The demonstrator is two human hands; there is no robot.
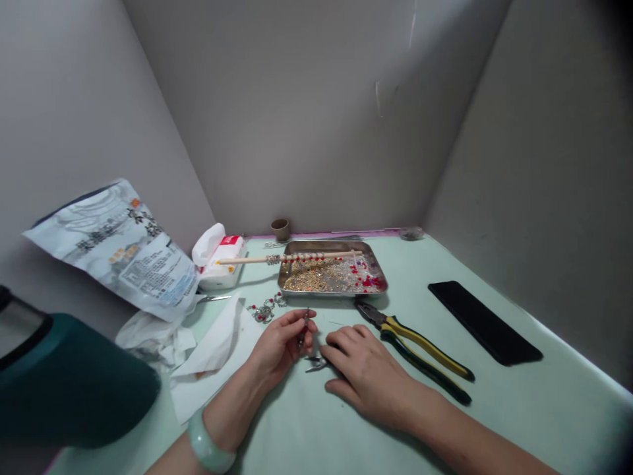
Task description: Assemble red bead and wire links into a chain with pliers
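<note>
Pinching beads [303,332], left hand [281,343]; pliers [320,363] under right hand [364,367].

Bare tabletop [420,303] between the large pliers [415,338] and black slab [484,323]: passable lane. Small pliers [323,362] narrow the gap between left hand [283,340] and right hand [363,363]. Toward the back, a metal tray [331,295] obstructs, a wooden stick [252,260] lying across it. Left side blocked by white paper [198,392], crumpled tissue [148,340], pouch [133,257] and green bottle [89,382]. A wall [316,145] closes the rear.
</note>
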